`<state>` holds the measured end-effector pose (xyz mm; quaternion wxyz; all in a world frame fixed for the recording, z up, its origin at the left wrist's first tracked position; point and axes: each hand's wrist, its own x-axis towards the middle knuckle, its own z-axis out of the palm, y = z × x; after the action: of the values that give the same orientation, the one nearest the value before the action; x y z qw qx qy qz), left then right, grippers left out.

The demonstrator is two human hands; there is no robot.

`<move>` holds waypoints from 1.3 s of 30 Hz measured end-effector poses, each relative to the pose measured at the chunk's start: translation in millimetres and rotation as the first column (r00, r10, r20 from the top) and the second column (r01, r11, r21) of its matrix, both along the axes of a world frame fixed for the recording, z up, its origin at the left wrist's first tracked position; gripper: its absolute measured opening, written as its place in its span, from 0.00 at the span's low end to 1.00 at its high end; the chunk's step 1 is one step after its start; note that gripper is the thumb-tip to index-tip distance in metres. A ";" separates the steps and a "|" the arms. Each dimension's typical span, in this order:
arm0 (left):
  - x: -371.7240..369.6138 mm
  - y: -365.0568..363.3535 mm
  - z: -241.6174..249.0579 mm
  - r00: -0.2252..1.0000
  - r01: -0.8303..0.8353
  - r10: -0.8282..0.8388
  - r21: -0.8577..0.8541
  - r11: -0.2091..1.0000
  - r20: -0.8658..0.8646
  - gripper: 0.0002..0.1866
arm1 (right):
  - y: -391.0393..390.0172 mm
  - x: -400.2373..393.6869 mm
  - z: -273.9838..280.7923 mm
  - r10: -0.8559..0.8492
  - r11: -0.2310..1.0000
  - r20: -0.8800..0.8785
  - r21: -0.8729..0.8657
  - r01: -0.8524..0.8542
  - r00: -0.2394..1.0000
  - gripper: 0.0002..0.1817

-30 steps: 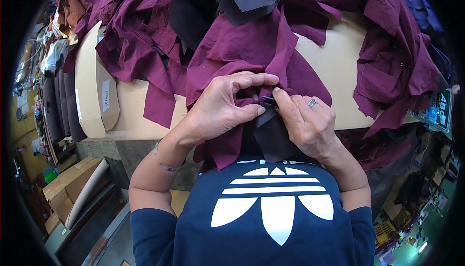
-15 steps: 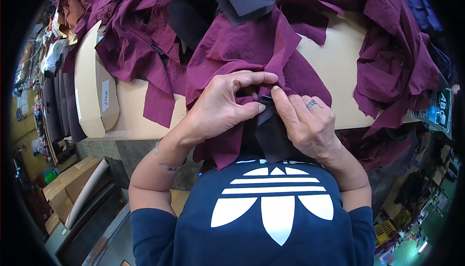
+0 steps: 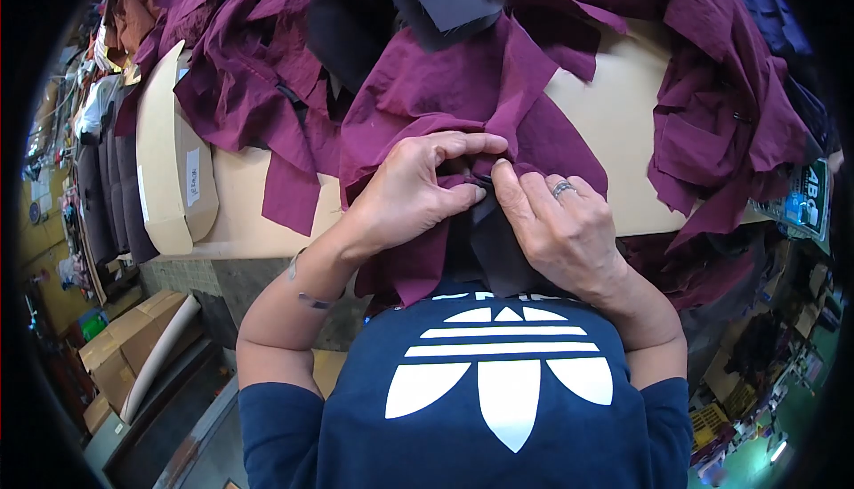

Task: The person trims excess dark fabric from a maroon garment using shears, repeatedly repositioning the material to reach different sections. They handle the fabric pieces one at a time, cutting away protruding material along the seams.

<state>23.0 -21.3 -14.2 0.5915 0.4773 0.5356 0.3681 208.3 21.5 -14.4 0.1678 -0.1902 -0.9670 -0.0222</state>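
Note:
A maroon cloth (image 3: 436,80) lies bunched in front of my chest, with a dark cloth piece (image 3: 498,244) hanging from it toward my shirt. My left hand (image 3: 425,185) pinches the maroon cloth, its index finger above and its thumb below a small fold. Close beside it, my right hand (image 3: 556,218), with a ring on one finger, has its fingertips on the same fold, where the maroon and dark cloths meet. Whatever small item lies between the fingertips is mostly hidden. Another dark cloth (image 3: 440,4) lies on the maroon cloth farther back.
More maroon cloth (image 3: 236,88) is heaped at the left, and another heap (image 3: 721,115) hangs at the right. Beneath them is a tan table surface (image 3: 614,124). An upright cardboard piece (image 3: 165,164) with a label stands left. Cardboard boxes (image 3: 133,347) sit on the lower left.
My right hand has shifted very slightly, and the dark item at its fingertips shows less than before. My left hand keeps its hold on the fold.

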 end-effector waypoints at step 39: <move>-7.3 -4.6 23.5 0.682 0.530 -0.354 0.099 0.842 -0.640 0.12 | 56.1 -29.3 -11.3 -0.278 -0.092 -0.245 -0.956 -0.280 0.929 0.06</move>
<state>15.7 -25.8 9.3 0.3903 0.7620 0.5041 0.1137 179.0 77.6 -25.6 0.1504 -0.2504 -0.6103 0.7363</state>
